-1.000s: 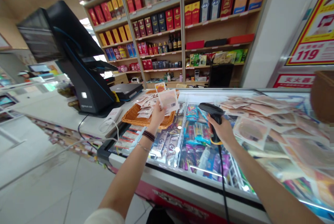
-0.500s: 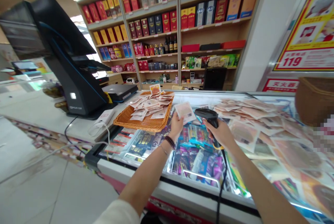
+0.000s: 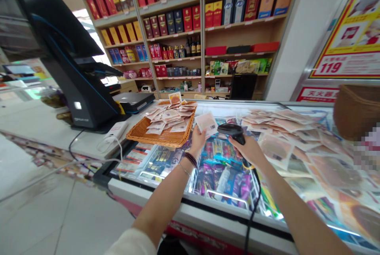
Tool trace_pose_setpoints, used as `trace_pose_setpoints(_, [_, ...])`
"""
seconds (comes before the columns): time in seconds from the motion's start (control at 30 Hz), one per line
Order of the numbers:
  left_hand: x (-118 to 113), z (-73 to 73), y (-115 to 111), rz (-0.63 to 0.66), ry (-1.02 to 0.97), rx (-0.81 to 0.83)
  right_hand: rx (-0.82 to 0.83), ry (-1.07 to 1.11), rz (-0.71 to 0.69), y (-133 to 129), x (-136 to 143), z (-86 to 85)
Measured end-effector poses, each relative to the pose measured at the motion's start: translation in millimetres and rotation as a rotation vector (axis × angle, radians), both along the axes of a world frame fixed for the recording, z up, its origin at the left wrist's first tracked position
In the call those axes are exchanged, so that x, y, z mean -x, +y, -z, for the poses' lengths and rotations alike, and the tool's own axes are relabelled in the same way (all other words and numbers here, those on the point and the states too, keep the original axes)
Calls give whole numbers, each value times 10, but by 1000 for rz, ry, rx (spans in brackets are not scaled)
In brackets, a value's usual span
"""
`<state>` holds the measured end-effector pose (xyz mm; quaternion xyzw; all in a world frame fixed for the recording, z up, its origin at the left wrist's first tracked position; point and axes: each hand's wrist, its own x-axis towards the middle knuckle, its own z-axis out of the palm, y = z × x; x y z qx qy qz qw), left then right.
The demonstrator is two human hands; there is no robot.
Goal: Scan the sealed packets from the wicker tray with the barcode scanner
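Note:
Near the middle, my left hand (image 3: pixel 198 141) is closed on the lower left edge of a flat clear packet (image 3: pixel 207 124) with a small barcode label. My right hand (image 3: pixel 247 150) grips the handle of a black barcode scanner (image 3: pixel 230 129), whose head points at the packet from just to its right. A black cable hangs down from the scanner. Left of my left hand, an orange wicker basket (image 3: pixel 139 133) holds several similar packets (image 3: pixel 168 115). More flat packets (image 3: pixel 277 144) are heaped on the glass freezer top to the right.
Coloured packages (image 3: pixel 222 176) show inside the freezer under my hands. A black screen stand (image 3: pixel 80 100), a flat grey device (image 3: pixel 133 101) and a white box (image 3: pixel 117 130) with cables are at left. A brown basket (image 3: pixel 353 108) stands at right; shelves of boxes rise behind.
My left hand and the packet have shifted slightly left and up. The scanner in my right hand has also moved a little left. The camera view has shifted slightly.

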<state>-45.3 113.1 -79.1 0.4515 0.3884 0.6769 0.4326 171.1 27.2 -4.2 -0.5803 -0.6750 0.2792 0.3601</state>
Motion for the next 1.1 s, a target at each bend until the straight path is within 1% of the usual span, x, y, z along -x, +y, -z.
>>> trace_pose_setpoints(0.2, [12, 6, 0, -12, 25, -15, 0, -27, 2, -11, 12, -21])
trace_pose_setpoints(0.37, [7, -44, -46, -1, 11, 4, 0, -8, -5, -13, -3, -12])
trace_pose_setpoints(0.47, [-7, -105, -92, 10, -4, 50, 0, 49, -2, -10, 3, 1])
trace_pose_setpoints(0.57, [-26, -174, -130, 30, -38, 95, -4, 151, -3, -16, 8, -9])
trace_pose_setpoints(0.67, [-45, -233, -139, 31, -75, 149, -13, 262, 1, -43, -39, -68])
trace_pose_setpoints(0.73, [-73, -266, -123, 36, -86, 210, -26, 301, 10, -71, -118, -119])
trace_pose_setpoints(0.77, [-99, -283, -109, 62, -87, 240, -34, 311, 20, -87, -171, -141])
trace_pose_setpoints(0.87, [-249, -350, -43, 145, -86, 302, -58, 322, 81, -143, -363, -178])
trace_pose_setpoints(0.93, [-421, -418, 22, 163, -96, 318, -77, 340, 120, -189, -504, -188])
trace_pose_setpoints(1.0, [-649, -508, 104, 181, -102, 309, -110, 361, 143, -248, -647, -205])
trace_pose_setpoints(1.1, [-1075, -683, 233, 257, -95, 267, -147, 355, 209, -359, -857, -254])
